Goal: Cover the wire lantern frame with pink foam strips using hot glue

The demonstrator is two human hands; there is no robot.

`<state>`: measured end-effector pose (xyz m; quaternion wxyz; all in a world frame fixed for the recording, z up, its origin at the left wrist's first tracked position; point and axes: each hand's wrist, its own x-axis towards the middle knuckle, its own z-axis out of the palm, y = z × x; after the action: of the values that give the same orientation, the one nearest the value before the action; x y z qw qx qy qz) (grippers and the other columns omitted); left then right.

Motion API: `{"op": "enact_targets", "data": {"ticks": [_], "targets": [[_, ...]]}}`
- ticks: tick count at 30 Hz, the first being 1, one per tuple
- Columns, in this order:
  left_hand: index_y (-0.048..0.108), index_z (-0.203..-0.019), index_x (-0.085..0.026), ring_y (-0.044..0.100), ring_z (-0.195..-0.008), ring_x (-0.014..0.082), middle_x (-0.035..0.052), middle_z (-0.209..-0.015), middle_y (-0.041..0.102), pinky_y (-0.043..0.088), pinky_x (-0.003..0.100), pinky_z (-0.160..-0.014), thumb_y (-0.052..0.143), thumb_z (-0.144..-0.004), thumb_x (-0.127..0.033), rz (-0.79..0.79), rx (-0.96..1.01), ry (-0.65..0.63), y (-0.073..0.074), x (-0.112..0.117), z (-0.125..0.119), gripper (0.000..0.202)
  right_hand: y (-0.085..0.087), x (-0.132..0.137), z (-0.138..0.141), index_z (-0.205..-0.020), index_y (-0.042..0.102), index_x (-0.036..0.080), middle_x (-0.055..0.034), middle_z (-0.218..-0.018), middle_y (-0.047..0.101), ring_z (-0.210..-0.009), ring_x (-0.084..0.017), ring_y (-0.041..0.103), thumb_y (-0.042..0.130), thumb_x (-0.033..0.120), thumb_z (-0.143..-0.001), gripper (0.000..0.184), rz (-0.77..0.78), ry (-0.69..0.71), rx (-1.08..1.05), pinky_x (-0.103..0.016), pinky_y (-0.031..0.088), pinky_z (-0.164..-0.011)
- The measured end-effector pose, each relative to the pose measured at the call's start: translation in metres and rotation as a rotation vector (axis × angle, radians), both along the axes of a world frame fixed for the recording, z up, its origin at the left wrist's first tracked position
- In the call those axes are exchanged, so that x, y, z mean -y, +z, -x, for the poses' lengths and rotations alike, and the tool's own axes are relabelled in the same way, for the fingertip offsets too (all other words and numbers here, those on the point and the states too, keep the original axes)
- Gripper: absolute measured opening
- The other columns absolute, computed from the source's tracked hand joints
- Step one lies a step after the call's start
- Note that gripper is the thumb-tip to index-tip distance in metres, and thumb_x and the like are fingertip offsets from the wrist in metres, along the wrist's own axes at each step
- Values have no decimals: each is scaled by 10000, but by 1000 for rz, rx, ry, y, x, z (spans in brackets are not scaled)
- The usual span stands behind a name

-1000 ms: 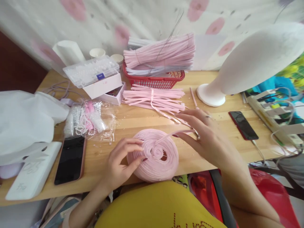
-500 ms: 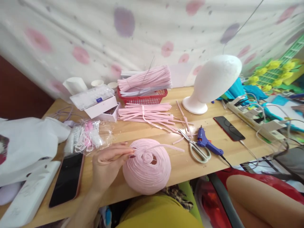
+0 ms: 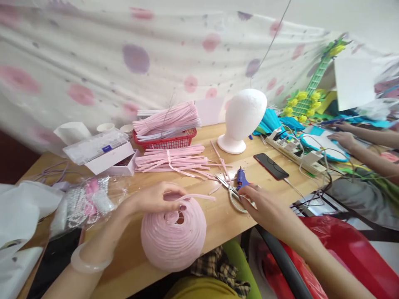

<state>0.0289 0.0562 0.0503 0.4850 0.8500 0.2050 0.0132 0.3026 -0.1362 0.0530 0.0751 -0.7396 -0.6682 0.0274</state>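
A pink dome [image 3: 173, 236] wound from pink strip sits at the near edge of the wooden table [image 3: 215, 216]. My left hand [image 3: 156, 198] rests on its top, fingers curled over the loose strip end by the centre hole. My right hand [image 3: 260, 205] reaches across the table edge and covers the handle of the purple glue gun [image 3: 240, 179], fingers closing round it. Scissors [image 3: 230, 189] lie right beside that hand.
A red basket [image 3: 170, 142] holds pink strips, with more strips [image 3: 173, 162] bundled in front. A white foam head [image 3: 241, 118], a dark phone [image 3: 270, 165], a power strip [image 3: 296, 154], bead boxes [image 3: 101, 151] and a bead bag [image 3: 85, 201] are around. Another person's hands [image 3: 344, 139] work at far right.
The view swung up and right. My right hand left the strip, dropped out of sight, then came back to the glue gun. My left hand slid onto the dome's top.
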Motion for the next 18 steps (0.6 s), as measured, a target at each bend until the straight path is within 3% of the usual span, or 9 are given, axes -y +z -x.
{"op": "enact_targets", "data": {"ticks": [2, 4, 7, 9, 12, 18], "targets": [[780, -1042, -222, 726, -1065, 229, 44, -1125, 795, 552, 278, -930, 701, -817, -463, -21, -2, 21, 0, 1, 6, 339, -31, -9, -15, -904, 655, 157, -70, -825, 689, -766, -198, 671, 525, 136, -956, 142, 78, -84, 30, -333, 534, -730], [780, -1011, -225, 733, -1028, 214, 36, -1078, 802, 554, 266, -917, 672, -852, -434, -57, -7, 79, -1, 6, 15, 284, -54, -9, -24, -928, 651, 144, -41, -865, 679, -796, -178, 662, 606, 211, -969, 90, 124, -145, 37, -352, 551, -771], [787, -967, -241, 749, -969, 212, 38, -1017, 807, 578, 259, -868, 655, -879, -420, -132, 58, 216, -8, 13, 31, 238, -66, -5, -27, -1003, 649, 144, -22, -930, 669, -855, -170, 659, 630, 349, -992, 206, 149, -193, -5, -378, 561, -822], [801, -934, -253, 764, -948, 221, 49, -994, 812, 599, 261, -830, 658, -880, -420, -128, 158, 298, -14, 16, 39, 227, -66, -3, -28, -1018, 646, 144, -24, -928, 665, -857, -173, 657, 617, 377, -998, 236, 157, -204, -67, -382, 558, -823], [812, -880, -242, 784, -903, 243, 80, -935, 822, 625, 287, -786, 675, -875, -434, -1, 290, 372, -21, 17, 45, 237, -58, -4, -34, -999, 641, 148, -21, -879, 666, -800, -167, 652, 628, 414, -974, 267, 193, -206, -210, -358, 553, -769], [811, -866, -213, 786, -901, 254, 107, -928, 823, 629, 339, -821, 743, -825, -503, 145, 348, 346, -21, 14, 42, 301, -26, 0, -56, -937, 714, 146, -88, -861, 747, -806, -236, 732, 578, 529, -899, 408, 343, -49, -560, -338, 599, -704]]}}
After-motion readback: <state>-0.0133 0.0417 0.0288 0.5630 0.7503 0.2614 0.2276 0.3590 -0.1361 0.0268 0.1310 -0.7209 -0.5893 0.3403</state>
